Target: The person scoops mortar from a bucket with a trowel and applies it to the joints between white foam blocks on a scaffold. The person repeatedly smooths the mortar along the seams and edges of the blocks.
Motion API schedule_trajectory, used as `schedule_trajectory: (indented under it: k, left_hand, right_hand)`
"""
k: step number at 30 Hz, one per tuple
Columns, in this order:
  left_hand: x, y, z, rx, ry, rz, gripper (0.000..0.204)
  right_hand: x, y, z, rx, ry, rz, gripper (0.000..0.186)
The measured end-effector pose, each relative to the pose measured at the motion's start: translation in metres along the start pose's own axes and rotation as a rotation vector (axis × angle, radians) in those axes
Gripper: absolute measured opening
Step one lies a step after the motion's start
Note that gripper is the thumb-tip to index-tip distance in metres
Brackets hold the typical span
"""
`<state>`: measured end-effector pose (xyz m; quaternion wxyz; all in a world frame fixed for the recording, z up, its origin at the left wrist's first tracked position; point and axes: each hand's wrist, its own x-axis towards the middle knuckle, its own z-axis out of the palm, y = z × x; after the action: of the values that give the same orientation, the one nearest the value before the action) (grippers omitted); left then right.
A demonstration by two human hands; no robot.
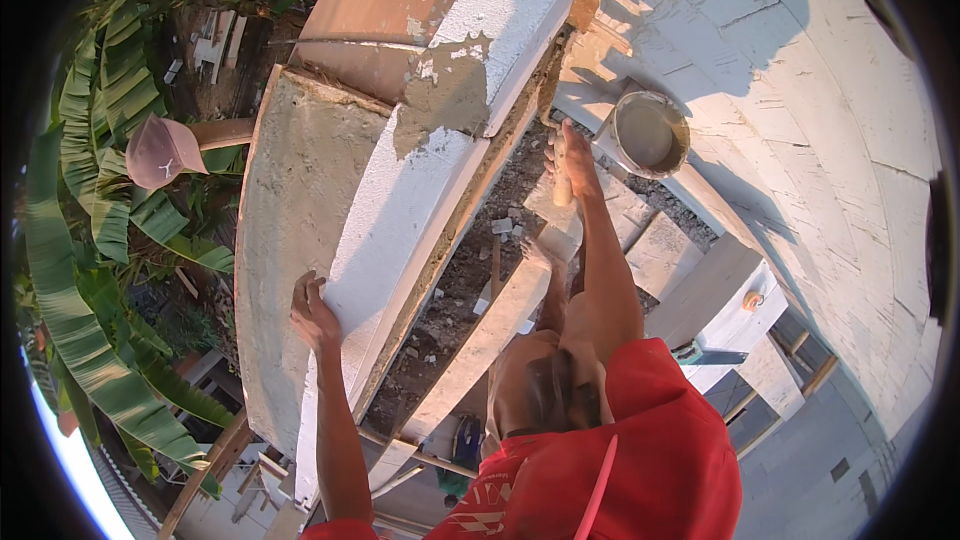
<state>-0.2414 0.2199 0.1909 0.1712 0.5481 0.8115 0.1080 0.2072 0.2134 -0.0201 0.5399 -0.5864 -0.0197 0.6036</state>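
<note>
My right hand [574,162] is closed round the wooden handle of a trowel [562,188], beside the white block wall; its blade is up against the side of the wall and hard to make out. My left hand [315,314] rests with fingers apart at the edge where the white blocks [400,205] meet the grey concrete slab [285,210]. A patch of grey mortar [445,95] covers the block top and the joint farther along. Just right of the trowel stands a round bucket [684,136] with grey mortar inside.
Under me runs a wooden plank [470,345], with my bare foot on it above rubble [440,315]. Clay-coloured roof tiles [385,0] adjoin the wall's far left. A pink cap [165,152] hangs on a post among banana leaves [75,310]. A pale block wall [830,140] rises right.
</note>
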Motion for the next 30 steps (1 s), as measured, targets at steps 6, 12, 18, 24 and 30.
schedule_trajectory:
  k: [6,12,18,24,30]
  left_hand:
    - [-0.004,0.006,-0.003,0.028,0.010,-0.003,0.039]
    - [-0.003,0.009,-0.004,0.038,-0.016,-0.033,0.039]
    - [-0.003,0.005,-0.004,0.093,-0.014,-0.006,0.042]
    - [-0.004,0.003,-0.004,0.058,-0.011,-0.030,0.042]
    - [-0.003,0.002,-0.005,0.063,-0.009,-0.048,0.043]
  right_hand:
    - [0.007,0.010,-0.005,-0.090,0.022,0.022,0.053]
    - [-0.012,0.039,0.013,-0.105,-0.029,-0.007,0.053]
    - [-0.044,0.064,0.054,-0.034,-0.008,0.037,0.054]
    - [-0.113,0.099,0.062,-0.052,-0.052,0.059,0.055]
    - [-0.092,0.047,0.019,-0.016,0.033,0.070,0.052]
